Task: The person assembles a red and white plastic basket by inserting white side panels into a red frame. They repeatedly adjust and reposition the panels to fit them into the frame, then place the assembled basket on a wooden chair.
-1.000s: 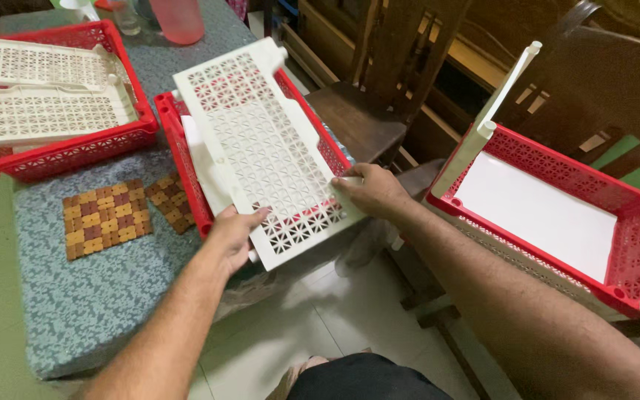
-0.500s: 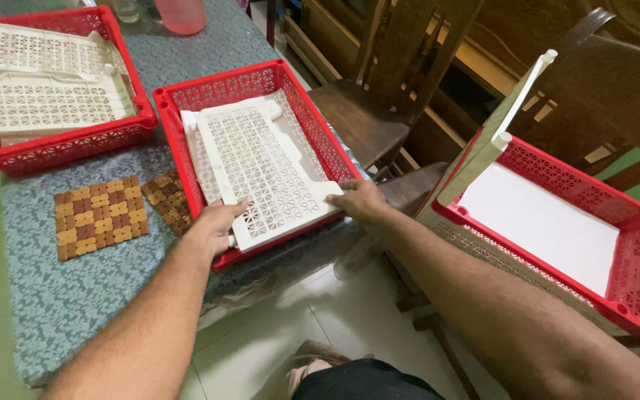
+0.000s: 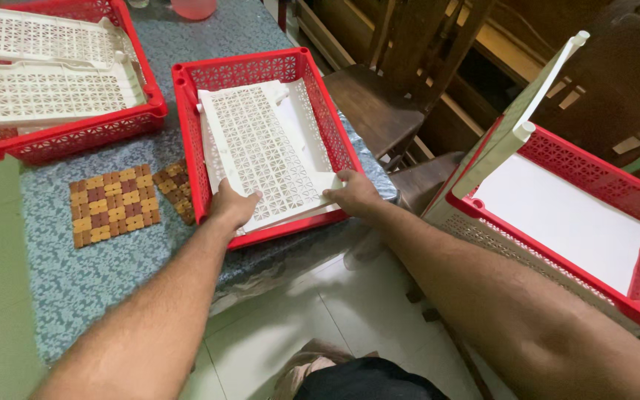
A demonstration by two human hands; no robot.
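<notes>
Both hands grasp a white lattice panel (image 3: 257,152) that lies inside a red perforated plastic basket (image 3: 194,141) on the table. The left hand (image 3: 232,206) grips the panel's near left corner, fingers curled over its edge, and the right hand (image 3: 353,194) pinches the near right corner, thumb on top, at the basket's near rim. The panel lies almost flat in the basket, its long side running from near to far, on top of further white pieces of which only the edges show.

The basket stands at the near right corner of the table, which is covered with a blue-grey patterned cloth (image 3: 90,281). Left of the basket lie two woven mats in brown and yellow checks: a larger square one (image 3: 112,205) and a smaller one (image 3: 174,189), which is partly tucked under the basket's left wall. Farther left and far, a second red basket (image 3: 75,133) holds more white lattice panels (image 3: 42,92), stacked at a slight tilt. A pink vessel (image 3: 192,7) is cut off by the far edge of the view.

To the right, off the table, a third red basket (image 3: 616,185) sits with a plain white sheet (image 3: 564,226) in its bottom and a white post (image 3: 524,115) rising at a slant from its far left corner. Dark wooden chairs (image 3: 379,96) stand beyond the table.
</notes>
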